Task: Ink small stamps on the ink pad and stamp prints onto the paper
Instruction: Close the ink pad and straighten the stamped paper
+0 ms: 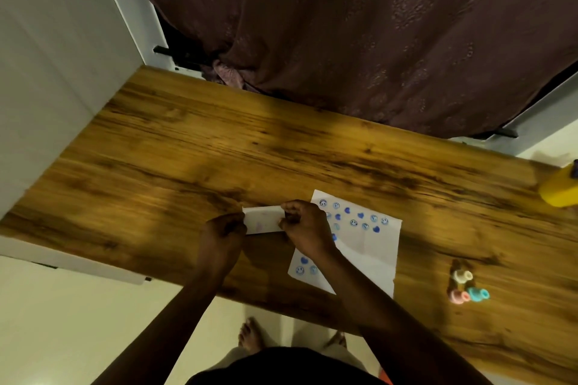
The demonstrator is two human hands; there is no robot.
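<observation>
A person is standing at the near edge of a wood-grain table point(187, 150), bare feet point(250, 334) showing on the pale floor below. Both forearms are reaching forward over the tabletop. The left hand point(223, 233) and the right hand point(305, 226) are pinching opposite ends of a small folded white paper point(262, 219), thumbs and fingers closed on it; its long axis is running left to right, roughly parallel to the table's near edge. Whether it is resting on the wood or lifted clear cannot be told.

Just right of the hands, a white stamped sheet point(366, 247) is lying flat, its long axis pointing away from the person, one corner reaching nearly to the table's near edge. Blue hearts and smiley faces are dotting its far half and near left corner. Further right, three small stamps point(466, 286), white, pink and teal, are lying clustered, well apart from the sheet. A yellow object point(560, 189) is sitting at the right edge of the view. The table's left and far stretches are lying bare. Beyond, a dark maroon curtain point(359, 25) is hanging.
</observation>
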